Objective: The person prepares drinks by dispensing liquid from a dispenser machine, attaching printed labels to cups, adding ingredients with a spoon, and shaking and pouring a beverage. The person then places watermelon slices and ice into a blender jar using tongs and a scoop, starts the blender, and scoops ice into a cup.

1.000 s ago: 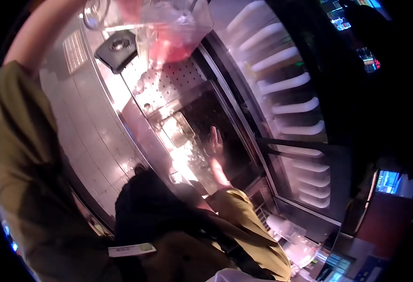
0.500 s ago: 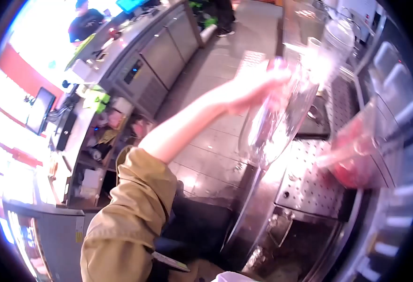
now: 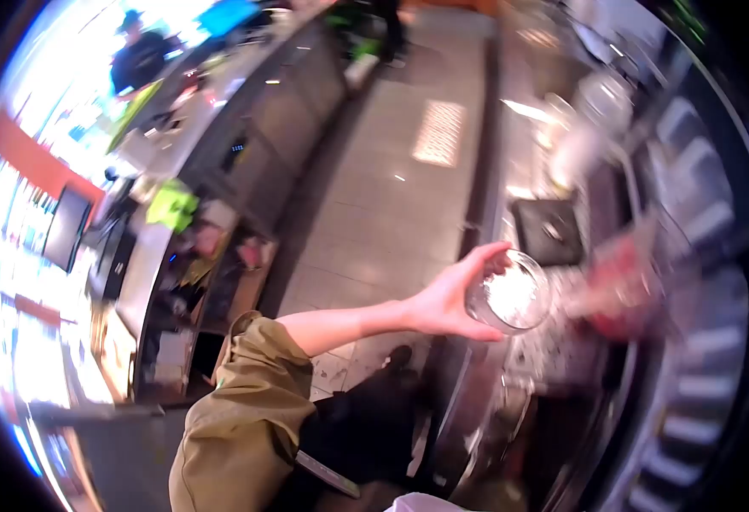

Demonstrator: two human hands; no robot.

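Observation:
In the head view my left hand point(image 3: 451, 300) reaches out from a rolled olive-brown sleeve. Its thumb and fingers wrap round the side of a clear cup point(image 3: 539, 309), seen from above through its round mouth. White, bright, broken-looking contents, possibly ice, show inside. The cup is above the front edge of a metal counter. To its right is a blurred clear container with something red point(image 3: 618, 286) in it. A dark square tray point(image 3: 548, 232) lies on the counter beyond the cup. No part of my right hand shows.
A perforated metal drainer point(image 3: 554, 354) covers part of the counter. Clear jars point(image 3: 603, 101) stand farther back. Across the tiled aisle point(image 3: 349, 213), a long counter point(image 3: 264, 141) bears monitors and shelves. A person point(image 3: 140, 55) is beyond it; another's legs are at the aisle's far end.
My left hand has come nearer and lower. The clear object in it, smeared by motion before, now shows as a round cup seen from above. The view has shifted slightly.

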